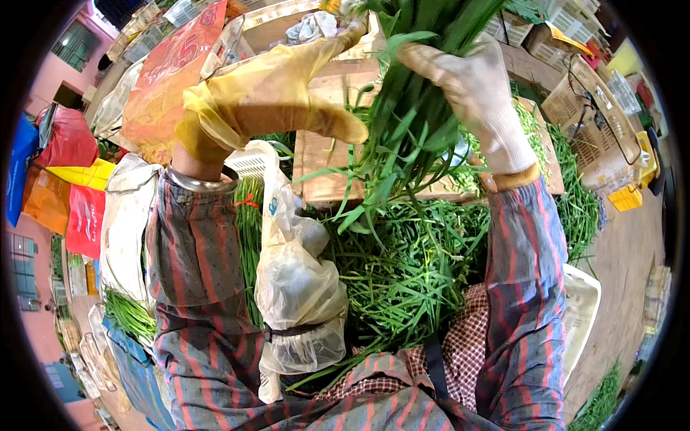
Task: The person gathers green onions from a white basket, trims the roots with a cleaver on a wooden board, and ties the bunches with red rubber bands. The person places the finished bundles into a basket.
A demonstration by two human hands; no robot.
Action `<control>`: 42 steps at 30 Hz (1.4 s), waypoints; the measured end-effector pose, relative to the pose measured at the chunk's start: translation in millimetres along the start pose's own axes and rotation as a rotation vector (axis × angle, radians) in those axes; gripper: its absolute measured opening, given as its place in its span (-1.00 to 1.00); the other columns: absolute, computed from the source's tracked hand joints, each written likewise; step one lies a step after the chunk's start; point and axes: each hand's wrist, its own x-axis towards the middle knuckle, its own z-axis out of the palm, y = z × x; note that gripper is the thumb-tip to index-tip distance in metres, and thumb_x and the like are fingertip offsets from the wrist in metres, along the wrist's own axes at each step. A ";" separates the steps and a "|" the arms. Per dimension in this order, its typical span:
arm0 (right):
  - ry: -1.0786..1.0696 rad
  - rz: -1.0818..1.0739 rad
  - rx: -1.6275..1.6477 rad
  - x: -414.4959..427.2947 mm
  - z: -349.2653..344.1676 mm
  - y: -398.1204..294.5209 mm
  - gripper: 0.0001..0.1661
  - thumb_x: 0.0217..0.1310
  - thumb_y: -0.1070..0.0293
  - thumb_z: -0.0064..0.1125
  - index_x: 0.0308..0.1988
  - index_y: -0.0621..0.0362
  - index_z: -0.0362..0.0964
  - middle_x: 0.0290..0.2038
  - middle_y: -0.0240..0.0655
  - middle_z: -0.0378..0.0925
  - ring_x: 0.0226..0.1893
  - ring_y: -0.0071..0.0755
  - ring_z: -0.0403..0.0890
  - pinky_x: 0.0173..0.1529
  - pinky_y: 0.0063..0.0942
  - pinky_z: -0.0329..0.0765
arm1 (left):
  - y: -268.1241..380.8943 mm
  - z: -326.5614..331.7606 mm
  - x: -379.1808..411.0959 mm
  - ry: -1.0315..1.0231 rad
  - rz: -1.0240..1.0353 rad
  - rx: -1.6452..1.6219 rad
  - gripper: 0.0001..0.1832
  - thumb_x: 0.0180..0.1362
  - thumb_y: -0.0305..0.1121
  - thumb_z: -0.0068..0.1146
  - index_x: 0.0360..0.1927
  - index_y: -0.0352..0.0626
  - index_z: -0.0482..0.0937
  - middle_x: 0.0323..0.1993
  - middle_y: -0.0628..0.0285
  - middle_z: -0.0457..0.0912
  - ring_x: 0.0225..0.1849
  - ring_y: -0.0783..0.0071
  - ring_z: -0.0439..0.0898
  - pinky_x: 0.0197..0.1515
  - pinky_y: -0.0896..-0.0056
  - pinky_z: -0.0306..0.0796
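Note:
My right hand, in a white knitted glove, grips a large bunch of long green leafy stalks near the top of the view. The bunch hangs down over a wooden board. My left hand, in a yellow translucent glove over a darker one, is spread to the left of the bunch, its thumb and fingers apart and nothing between them. Below the board lies a heap of loose green leaves. A bundle of green stalks with a red tie stands beside a plastic-wrapped object.
A cream plastic crate stands at the right, and the rim of a white basket shows lower right. An orange bag lies at upper left, above a white sack. Cut green pieces lie on the board's right part.

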 end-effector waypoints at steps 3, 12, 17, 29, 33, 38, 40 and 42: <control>0.010 -0.148 0.016 13.9 -15.7 -53.5 -0.78 0.05 0.27 0.18 -0.26 0.10 0.55 -0.28 -0.50 0.62 -0.32 -0.52 0.62 -0.24 -0.55 0.51 | 33.3 25.0 -20.3 0.226 0.186 -0.234 -0.29 -0.16 -0.19 0.27 0.06 -0.37 0.32 0.06 -0.07 0.40 0.11 0.25 0.39 0.13 0.34 0.25; 0.104 -0.100 -0.038 46.5 -37.6 -118.1 -0.64 -0.06 0.16 0.20 -0.26 0.15 0.53 -0.42 -0.20 0.60 -0.39 -0.21 0.61 -0.25 -0.39 0.53 | 40.8 37.9 -9.2 0.566 0.426 -0.852 -0.72 -0.18 -0.52 0.20 -0.30 -0.38 0.55 -0.23 0.16 0.59 -0.16 0.41 0.55 -0.10 0.41 0.42; -0.064 0.127 0.311 28.6 -34.1 -127.1 -0.43 -0.20 0.00 0.32 -0.23 0.21 0.52 -0.29 -0.02 0.54 -0.22 -0.10 0.59 -0.15 -0.29 0.51 | 54.6 29.8 -44.9 0.242 0.044 -1.424 -0.72 -0.11 -0.50 0.20 -0.25 -0.34 0.58 -0.16 0.19 0.60 -0.14 0.47 0.55 -0.10 0.30 0.45; -0.527 0.589 0.362 -192.9 33.5 -166.1 0.26 -0.18 0.13 0.33 0.34 0.21 -0.35 0.09 0.11 0.32 -0.01 0.03 0.48 0.02 -0.29 0.45 | 28.0 -37.9 -77.7 0.304 0.258 -1.376 -0.33 0.08 -0.29 0.09 0.22 -0.45 0.19 -0.39 0.37 0.36 -0.25 0.57 0.38 0.06 0.37 0.26; -0.621 0.792 0.155 -260.2 65.7 -160.2 -0.50 0.02 0.41 -0.07 0.05 0.11 0.29 -0.48 -0.07 0.52 -0.43 0.08 0.56 -0.34 -0.16 0.50 | 10.8 -59.5 -83.5 0.235 0.406 -1.570 -0.42 0.15 -0.37 0.00 0.22 -0.42 0.20 -0.38 0.47 0.30 -0.34 0.68 0.30 0.05 0.43 0.19; -1.360 0.776 -0.066 -314.5 46.8 -145.5 -0.69 0.01 0.31 0.03 -0.20 0.19 0.42 -0.35 -0.17 0.57 -0.29 -0.03 0.61 -0.28 -0.17 0.53 | 29.6 -44.4 -63.2 0.161 0.650 -1.780 -0.59 0.11 -0.46 0.08 0.04 -0.32 0.32 -0.52 0.52 0.47 -0.39 0.68 0.43 0.04 0.43 0.24; -1.231 0.909 0.070 -255.9 -16.2 -157.6 -0.42 0.01 0.05 0.17 -0.03 0.21 0.39 -0.16 -0.07 0.53 -0.12 0.00 0.56 -0.10 -0.18 0.51 | 32.2 -35.1 -53.4 0.055 0.737 -1.759 -0.62 0.08 -0.49 0.13 -0.02 -0.30 0.36 -0.55 0.50 0.53 -0.44 0.66 0.47 0.05 0.43 0.25; -0.681 0.727 0.247 -186.9 -80.2 -178.2 -0.49 -0.06 0.19 0.33 -0.11 0.25 0.47 -0.17 -0.04 0.55 -0.16 -0.10 0.59 -0.05 -0.32 0.51 | 32.4 -26.3 -61.9 0.019 0.788 -1.716 -0.60 0.09 -0.39 0.14 0.00 -0.25 0.37 -0.54 0.50 0.55 -0.49 0.66 0.46 -0.06 0.48 0.21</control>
